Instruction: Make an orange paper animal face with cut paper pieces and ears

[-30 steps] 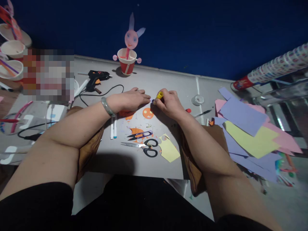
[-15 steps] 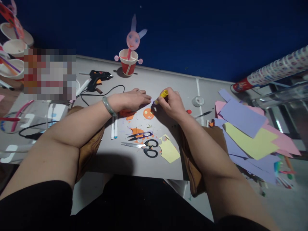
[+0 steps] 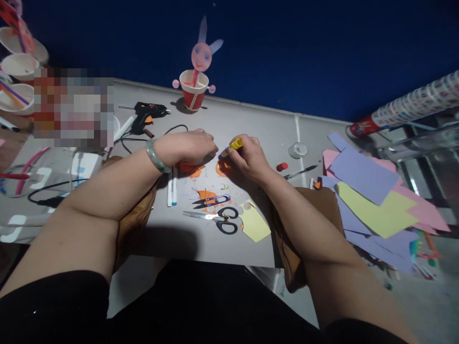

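Observation:
My right hand point(image 3: 248, 154) is closed around a yellow glue stick point(image 3: 234, 144), its pale end pointing down and left. Close to that end shows a small purple paper piece point(image 3: 218, 152), at the fingertips of my left hand point(image 3: 198, 146). The left fingers are bent together and seem to pinch it, though their tips are partly hidden. Just below the hands lies an orange paper disc point(image 3: 223, 168) with small light shapes on it, shaded by my right hand. A loose red cap point(image 3: 282, 166) rests right of my right hand.
Nearer me lie black-handled scissors point(image 3: 215, 217), thread snips point(image 3: 211, 200), a yellow paper scrap point(image 3: 255, 222) and markers point(image 3: 174, 188). Behind stand a glue gun point(image 3: 145, 114) and a rabbit-faced cup point(image 3: 194, 93). Tape point(image 3: 297, 150) and coloured paper sheets point(image 3: 366, 177) are at right.
The glue stick and my right hand have moved slightly left and down, now shading the orange disc. My left fingers, stretched out before, are now drawn in. The red cap shows more fully.

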The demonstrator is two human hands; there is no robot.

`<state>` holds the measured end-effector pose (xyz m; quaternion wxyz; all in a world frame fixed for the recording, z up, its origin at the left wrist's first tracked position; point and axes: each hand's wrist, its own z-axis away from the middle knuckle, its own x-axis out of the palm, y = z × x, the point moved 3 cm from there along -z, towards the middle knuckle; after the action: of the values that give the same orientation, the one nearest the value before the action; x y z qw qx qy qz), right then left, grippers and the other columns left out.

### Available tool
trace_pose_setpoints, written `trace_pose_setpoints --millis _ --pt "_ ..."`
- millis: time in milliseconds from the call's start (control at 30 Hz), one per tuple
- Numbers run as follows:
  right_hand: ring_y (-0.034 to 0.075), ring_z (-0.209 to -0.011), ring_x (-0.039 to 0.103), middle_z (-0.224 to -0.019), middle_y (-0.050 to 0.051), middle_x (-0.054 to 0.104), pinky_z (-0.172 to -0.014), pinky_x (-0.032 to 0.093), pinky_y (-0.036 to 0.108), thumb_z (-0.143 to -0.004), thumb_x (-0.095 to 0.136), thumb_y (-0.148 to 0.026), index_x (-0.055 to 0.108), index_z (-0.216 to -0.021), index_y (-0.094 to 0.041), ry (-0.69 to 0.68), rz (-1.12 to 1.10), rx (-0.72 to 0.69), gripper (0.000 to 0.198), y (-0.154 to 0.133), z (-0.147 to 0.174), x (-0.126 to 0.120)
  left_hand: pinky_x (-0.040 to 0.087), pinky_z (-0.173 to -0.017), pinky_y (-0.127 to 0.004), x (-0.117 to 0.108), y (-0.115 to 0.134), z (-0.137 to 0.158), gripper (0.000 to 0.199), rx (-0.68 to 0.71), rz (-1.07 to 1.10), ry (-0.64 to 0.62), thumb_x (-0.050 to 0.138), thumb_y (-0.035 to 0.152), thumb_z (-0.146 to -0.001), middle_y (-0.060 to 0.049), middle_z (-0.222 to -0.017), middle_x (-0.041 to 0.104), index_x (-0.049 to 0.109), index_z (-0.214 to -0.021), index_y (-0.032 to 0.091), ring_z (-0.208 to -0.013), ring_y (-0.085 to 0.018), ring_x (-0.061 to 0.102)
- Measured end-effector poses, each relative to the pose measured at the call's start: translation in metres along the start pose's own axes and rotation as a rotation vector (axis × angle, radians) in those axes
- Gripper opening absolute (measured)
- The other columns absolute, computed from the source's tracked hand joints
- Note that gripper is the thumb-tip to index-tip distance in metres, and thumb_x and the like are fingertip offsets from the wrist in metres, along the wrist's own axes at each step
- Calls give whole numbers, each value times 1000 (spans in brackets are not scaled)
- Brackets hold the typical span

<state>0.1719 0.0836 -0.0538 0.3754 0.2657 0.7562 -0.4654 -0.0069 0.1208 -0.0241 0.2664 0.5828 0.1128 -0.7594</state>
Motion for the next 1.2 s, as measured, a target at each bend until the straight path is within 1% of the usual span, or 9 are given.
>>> trace_pose_setpoints --millis 133,300,467,667,833,967,1100,1167,1200 --pt "26 -84 57 -87 6 67 -93 42 48 -93 52 -34 53 -98 -26 -47 36 -45 10 -3 -1 6 39 -92 -36 -2 5 0 31 4 -72 -59 53 13 -79 -7 -92 70 77 -98 21 -97 -23 61" --pt "26 -82 57 -87 7 68 -98 40 50 -93 48 -29 50 -100 -24 -94 62 -92 9 -6 -2 12 37 -91 -37 -3 8 1 32 12 -109 -64 50 11 -83 -11 -91 71 76 -101 14 -96 -24 61" --pt "25 -77 55 -77 5 63 -96 40 50 -92 48 -28 50 -100 -24 -145 146 -79 9 -5 -4 13 37 -91 -38 -4 10 1 33 11 -105 -75 45 15 -89 -12 -92 71 76 -102 14 -93 -23 59" --pt "25 -81 54 -78 3 62 -94 42 48 -91 53 -32 48 -97 -28 -56 84 13 8 -4 -3 10 37 -94 -40 -3 11 2 32 14 -102 -70 45 16 -91 -12 -84 68 75 -99 14 -92 -24 58" --pt "27 -77 53 -76 5 62 -94 43 52 -88 54 -30 49 -93 -27 -84 71 43 9 -1 -5 13 38 -93 -41 -3 8 0 27 -4 -20 -60 52 12 -83 -10 -84 67 75 -96 17 -90 -25 61" --pt "28 -77 52 -71 5 57 -90 45 52 -86 55 -31 48 -88 -26 -46 85 73 9 3 -6 7 38 -93 -42 -4 7 1 27 7 -1 -58 52 15 -86 -9 -83 68 74 -99 18 -90 -25 61" --pt "30 -86 53 -80 8 61 -88 46 52 -89 53 -33 49 -91 -26 66 69 93 8 1 -4 0 39 -95 -42 -4 8 3 30 19 -57 -60 48 19 -90 -10 -85 69 73 -106 17 -90 -24 59" --pt "29 -87 54 -86 8 63 -91 45 52 -90 53 -33 50 -93 -26 71 64 82 8 -1 -3 1 39 -95 -42 -2 7 2 30 26 -63 -57 47 20 -90 -10 -84 68 73 -105 17 -87 -23 59" --pt "28 -86 55 -86 8 64 -92 45 52 -90 53 -33 50 -94 -26 54 62 70 8 -1 -3 3 39 -94 -42 -2 6 2 28 23 -31 -23 49 19 -89 -9 -82 67 74 -101 17 -84 -23 58"
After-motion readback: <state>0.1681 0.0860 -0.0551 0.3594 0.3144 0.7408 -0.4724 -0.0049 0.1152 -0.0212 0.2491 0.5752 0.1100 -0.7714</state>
